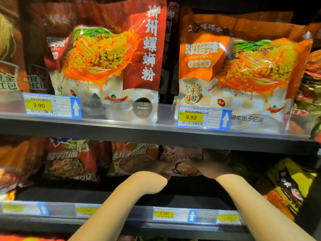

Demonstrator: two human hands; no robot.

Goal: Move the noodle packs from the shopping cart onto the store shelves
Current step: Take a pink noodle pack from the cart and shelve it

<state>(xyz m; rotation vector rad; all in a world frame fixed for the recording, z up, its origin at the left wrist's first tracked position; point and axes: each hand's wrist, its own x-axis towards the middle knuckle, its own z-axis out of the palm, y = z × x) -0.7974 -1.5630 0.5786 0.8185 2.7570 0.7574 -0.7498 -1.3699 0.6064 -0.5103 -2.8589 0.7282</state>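
A pink noodle pack (184, 160) with a pan picture stands deep in the middle shelf, under the upper shelf board (156, 134). My left hand (162, 168) grips its left edge and my right hand (211, 166) grips its right edge. Both forearms reach in over the lower shelf's front rail (121, 214). The fingers are partly hidden behind the pack and in shadow. The shopping cart is out of view.
Red beef noodle packs (73, 160) stand left of the pink pack, and yellow-black packs (286, 185) lie to its right. On the upper shelf stand large red (107, 58) and orange (243, 66) snail-noodle bags behind price tags (203, 117).
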